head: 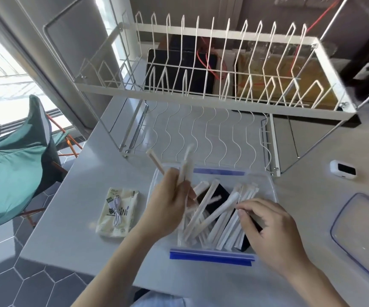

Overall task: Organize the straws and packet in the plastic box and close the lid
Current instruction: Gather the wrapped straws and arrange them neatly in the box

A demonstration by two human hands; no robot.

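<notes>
A clear plastic box with blue clips stands on the grey table in front of me. Several paper-wrapped straws lie jumbled inside it over a black item. My left hand is over the box's left side, shut on a few wrapped straws that stick up and away from me. My right hand is inside the box's right side, fingertips pinching a straw there. A pale packet with a white cable on it lies on the table left of the box. The clear lid lies at the right.
A white wire dish rack stands just behind the box. A small white device sits at the right beyond the lid. A green folding chair stands off the table's left edge.
</notes>
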